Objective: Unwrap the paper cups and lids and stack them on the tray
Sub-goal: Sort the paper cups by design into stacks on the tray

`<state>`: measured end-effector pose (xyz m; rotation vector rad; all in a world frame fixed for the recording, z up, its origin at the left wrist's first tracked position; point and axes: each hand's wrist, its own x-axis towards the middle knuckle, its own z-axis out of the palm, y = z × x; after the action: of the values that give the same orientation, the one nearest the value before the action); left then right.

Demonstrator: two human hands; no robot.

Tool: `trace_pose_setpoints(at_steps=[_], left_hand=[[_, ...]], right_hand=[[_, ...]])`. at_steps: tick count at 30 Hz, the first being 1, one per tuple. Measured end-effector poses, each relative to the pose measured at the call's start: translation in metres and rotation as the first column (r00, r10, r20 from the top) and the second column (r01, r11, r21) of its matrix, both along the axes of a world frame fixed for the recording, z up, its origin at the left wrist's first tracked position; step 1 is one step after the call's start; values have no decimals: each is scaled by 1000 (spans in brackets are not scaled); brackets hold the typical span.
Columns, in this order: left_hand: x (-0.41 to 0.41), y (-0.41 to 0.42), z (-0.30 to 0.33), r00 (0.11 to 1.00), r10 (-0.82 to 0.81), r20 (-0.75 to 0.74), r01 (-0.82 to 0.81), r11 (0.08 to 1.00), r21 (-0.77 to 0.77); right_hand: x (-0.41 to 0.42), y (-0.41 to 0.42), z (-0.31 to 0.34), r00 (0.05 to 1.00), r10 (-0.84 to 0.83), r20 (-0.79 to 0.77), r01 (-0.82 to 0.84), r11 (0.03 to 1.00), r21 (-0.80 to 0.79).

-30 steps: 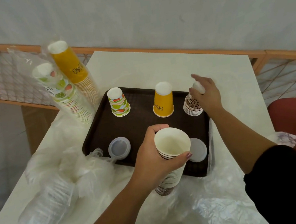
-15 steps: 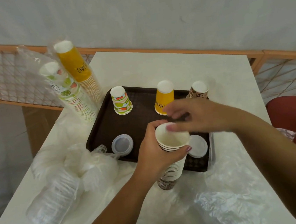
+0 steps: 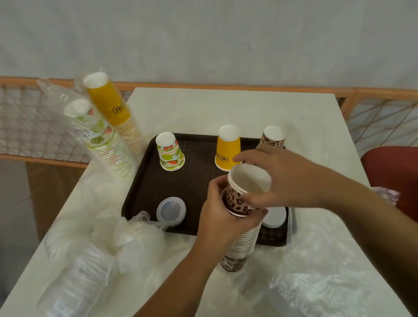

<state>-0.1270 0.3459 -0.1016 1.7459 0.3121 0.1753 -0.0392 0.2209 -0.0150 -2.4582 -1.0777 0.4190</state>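
three upturned cups (image 3: 170,151), two lids (image 3: 171,211)

You had the tray (image 3: 145,198) in the middle of the table (image 3: 223,105). On its far edge, three upside-down cups stood in a row: one (image 3: 169,151) at 11 o'clock, one (image 3: 227,147) at 12 and one (image 3: 272,136) at 1. A lid (image 3: 171,211) lay on the near part at 8 o'clock and another lid (image 3: 274,217) at 4. Two tall cup stacks (image 3: 108,132) leaned off the tray at 10 o'clock. A bag of lids (image 3: 79,280) lay at 7 o'clock.
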Motion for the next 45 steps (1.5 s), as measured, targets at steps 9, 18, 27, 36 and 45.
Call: trace_pose_setpoints(at_steps=[9,18,27,36,45], left_hand=[[-2,4,0,999,-15,-31,16,999,32],[1,6,0,998,-30,-64,34,997,68],[3,9,-3,997,-31,-68,34,998,50],[3,9,-4,998,-32,-58,36,997,66],[2,7,-3,996,-24,-81,31,995,91]], right_hand=[[42,-36,-8,970,109,-217,-144,978,-149],[113,-17,-84,804,-288,-520,579,576,577],[145,-1,-121,789,-552,-271,590,553,588],[134,-1,-136,742,-667,67,528,643,555],[123,-11,-127,757,-637,149,587,762,275]])
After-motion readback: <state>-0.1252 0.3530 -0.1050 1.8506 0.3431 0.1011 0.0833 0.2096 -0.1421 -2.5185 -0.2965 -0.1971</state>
